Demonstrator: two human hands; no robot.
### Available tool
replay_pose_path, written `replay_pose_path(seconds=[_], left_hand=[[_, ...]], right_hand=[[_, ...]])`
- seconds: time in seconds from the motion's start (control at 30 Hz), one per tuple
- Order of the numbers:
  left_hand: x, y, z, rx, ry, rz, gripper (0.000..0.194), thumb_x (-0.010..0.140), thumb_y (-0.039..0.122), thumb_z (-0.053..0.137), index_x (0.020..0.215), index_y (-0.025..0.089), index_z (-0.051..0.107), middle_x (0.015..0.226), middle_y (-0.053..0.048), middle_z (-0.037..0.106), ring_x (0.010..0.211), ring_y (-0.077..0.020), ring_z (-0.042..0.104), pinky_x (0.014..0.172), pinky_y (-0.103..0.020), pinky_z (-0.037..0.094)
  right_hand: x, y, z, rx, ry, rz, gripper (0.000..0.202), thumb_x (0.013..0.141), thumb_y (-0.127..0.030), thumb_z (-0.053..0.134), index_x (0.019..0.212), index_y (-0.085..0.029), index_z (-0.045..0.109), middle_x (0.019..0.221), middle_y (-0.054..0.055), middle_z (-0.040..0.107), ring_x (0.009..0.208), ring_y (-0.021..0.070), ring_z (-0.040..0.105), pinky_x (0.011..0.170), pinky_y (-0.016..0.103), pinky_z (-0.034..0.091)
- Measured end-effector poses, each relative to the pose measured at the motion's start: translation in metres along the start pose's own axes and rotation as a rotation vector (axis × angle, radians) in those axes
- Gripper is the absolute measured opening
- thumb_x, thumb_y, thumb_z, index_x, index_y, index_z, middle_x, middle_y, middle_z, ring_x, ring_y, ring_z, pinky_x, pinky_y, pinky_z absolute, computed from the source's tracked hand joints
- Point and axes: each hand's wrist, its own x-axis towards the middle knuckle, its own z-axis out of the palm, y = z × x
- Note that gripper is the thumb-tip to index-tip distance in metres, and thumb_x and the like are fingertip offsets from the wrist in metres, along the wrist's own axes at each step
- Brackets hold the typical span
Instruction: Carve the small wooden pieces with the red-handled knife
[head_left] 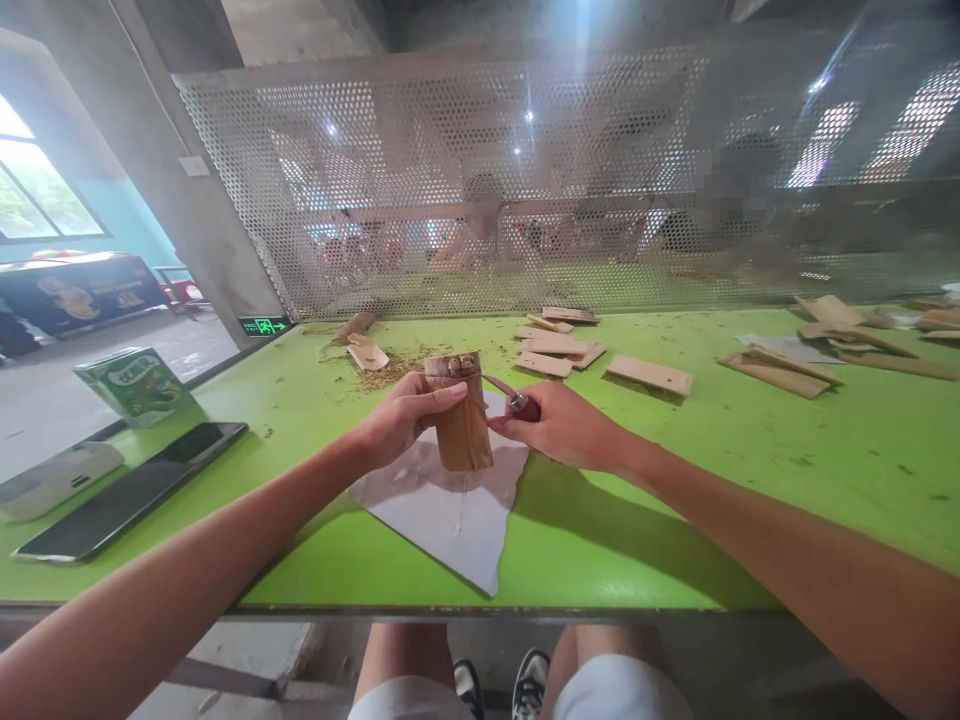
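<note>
A short bamboo section (463, 425), brown with a rough knotty top end, stands nearly upright just above a torn white sheet of paper (457, 525). My left hand (405, 415) is closed around its left side, thumb across the front. My right hand (574, 425) grips a small curved knife (525, 405) by its reddish-brown handle. The knife's blade points left and meets or nearly meets the upper right side of the bamboo; I cannot tell whether it is cutting in. My right fingertips are close to the bamboo's right side.
Flat bamboo pieces (649, 375) lie on the green table (637, 545), with more at the right. Shavings (401, 372) are heaped behind the bamboo. A phone (135, 490), a white device (60, 478) and a green box (135, 385) sit left. A perforated metal screen (420, 190) stands behind.
</note>
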Motion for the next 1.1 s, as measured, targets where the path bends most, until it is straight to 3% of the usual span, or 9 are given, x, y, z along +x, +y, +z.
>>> replay_pose_path(seconds=[0.2,0.43,0.57,0.83,0.97,1.1], left_hand=[[-0.001,0.0,-0.001,0.022,-0.019,0.018,0.029,0.074,0.033,0.075,0.091,0.01,0.071,0.091,-0.011,0.074,0.084,-0.024,0.07,0.084,-0.037,0.054],[-0.001,0.001,-0.002,0.04,-0.068,0.045,0.029,0.075,0.031,0.075,0.093,0.009,0.07,0.092,-0.012,0.074,0.084,-0.0242,0.07,0.085,-0.038,0.053],[-0.001,0.001,-0.003,0.051,-0.088,0.071,0.027,0.076,0.031,0.074,0.092,0.01,0.071,0.093,-0.011,0.074,0.084,-0.0229,0.069,0.083,-0.035,0.053],[-0.002,0.002,0.004,0.327,-0.006,0.105,0.036,0.081,0.04,0.069,0.1,0.009,0.071,0.103,-0.015,0.072,0.093,-0.0269,0.068,0.085,-0.039,0.051],[-0.004,0.006,0.01,0.39,0.022,0.089,0.036,0.082,0.039,0.066,0.104,0.009,0.069,0.107,-0.015,0.071,0.098,-0.0276,0.066,0.085,-0.04,0.051],[-0.006,0.004,0.009,0.37,-0.017,0.087,0.037,0.083,0.033,0.065,0.113,0.011,0.062,0.113,-0.015,0.067,0.101,-0.0269,0.063,0.088,-0.043,0.051]], right_hand=[[0.0,-0.001,0.0,-0.018,0.008,-0.021,0.043,0.082,-0.053,0.056,0.061,-0.02,0.039,0.054,-0.006,0.035,0.049,0.008,0.028,0.048,0.027,0.02],[-0.001,-0.002,-0.001,-0.038,0.006,0.026,0.028,0.075,-0.036,0.064,0.062,-0.019,0.046,0.055,-0.006,0.041,0.049,0.008,0.034,0.049,0.026,0.024],[-0.001,-0.001,0.0,-0.078,0.033,0.009,0.027,0.075,-0.035,0.063,0.061,-0.019,0.047,0.053,-0.006,0.041,0.049,0.0082,0.033,0.048,0.026,0.022],[-0.001,0.0,-0.002,-0.205,0.161,0.005,0.021,0.075,-0.03,0.061,0.062,-0.019,0.049,0.056,-0.003,0.049,0.052,0.0098,0.037,0.052,0.026,0.025],[0.001,0.002,-0.004,-0.304,0.193,-0.01,0.028,0.08,-0.032,0.056,0.058,-0.019,0.042,0.052,-0.003,0.044,0.05,0.0097,0.032,0.051,0.027,0.022],[0.003,0.004,-0.003,-0.326,0.145,-0.002,0.031,0.085,-0.037,0.052,0.061,-0.02,0.044,0.054,-0.003,0.045,0.049,0.0099,0.033,0.052,0.029,0.021]])
